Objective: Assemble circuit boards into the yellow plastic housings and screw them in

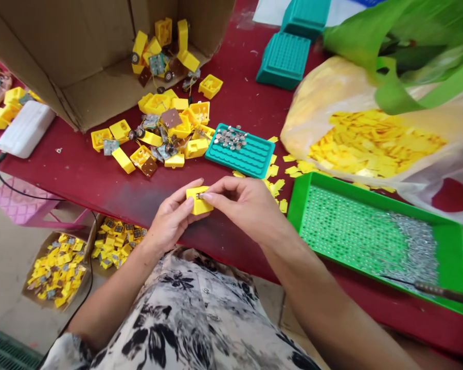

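1. Firmly closed, the left hand [173,218] wraps a yellow housing [198,201], held over the tabletop [111,191].
2. Nearly closed, the right hand [247,203] pinches a small metal piece [199,196] against the housing's side.
3. Just beyond, a teal tray [241,151] carries silver discs [230,139].
4. To the right, a green tray [453,267] holds a heap of metal pins [412,241].
5. Farther off, loose yellow parts [158,128] lie beside a cardboard box [88,67]; a plastic bag [370,139] holds yellow pieces.
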Demonstrator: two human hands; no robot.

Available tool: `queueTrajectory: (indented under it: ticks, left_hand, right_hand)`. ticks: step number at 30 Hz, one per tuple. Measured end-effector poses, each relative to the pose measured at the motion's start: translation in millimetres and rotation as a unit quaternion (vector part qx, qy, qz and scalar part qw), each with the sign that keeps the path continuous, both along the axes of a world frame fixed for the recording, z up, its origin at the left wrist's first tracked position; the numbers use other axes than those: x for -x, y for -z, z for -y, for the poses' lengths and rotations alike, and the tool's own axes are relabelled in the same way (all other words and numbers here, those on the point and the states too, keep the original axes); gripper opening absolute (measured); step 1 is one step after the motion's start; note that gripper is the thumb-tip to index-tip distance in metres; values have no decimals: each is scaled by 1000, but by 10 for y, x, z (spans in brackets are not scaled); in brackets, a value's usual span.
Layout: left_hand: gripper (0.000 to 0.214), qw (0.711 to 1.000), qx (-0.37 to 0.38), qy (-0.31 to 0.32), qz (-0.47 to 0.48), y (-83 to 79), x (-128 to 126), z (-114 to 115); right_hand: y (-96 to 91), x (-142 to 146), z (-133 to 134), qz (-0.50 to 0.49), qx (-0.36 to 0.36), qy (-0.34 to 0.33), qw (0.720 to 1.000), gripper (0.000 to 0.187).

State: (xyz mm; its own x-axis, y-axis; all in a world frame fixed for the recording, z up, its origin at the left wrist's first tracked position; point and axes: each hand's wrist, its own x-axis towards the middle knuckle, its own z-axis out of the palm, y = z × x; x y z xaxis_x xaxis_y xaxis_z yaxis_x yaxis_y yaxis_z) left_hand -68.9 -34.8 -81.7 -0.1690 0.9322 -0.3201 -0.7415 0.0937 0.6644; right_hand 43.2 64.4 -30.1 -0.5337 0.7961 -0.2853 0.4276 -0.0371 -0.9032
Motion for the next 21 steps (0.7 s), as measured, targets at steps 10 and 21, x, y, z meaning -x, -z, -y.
queueTrajectory:
  ticks: [10, 21]
  left_hand:
    - [45, 998, -25, 33, -55, 56, 8, 17]
    - [46, 995, -3, 2, -102, -113, 4, 32]
  right_hand:
    - [69, -17, -15, 53, -70, -18, 996, 21]
    - [126, -198, -13, -91, -3, -1, 996, 31]
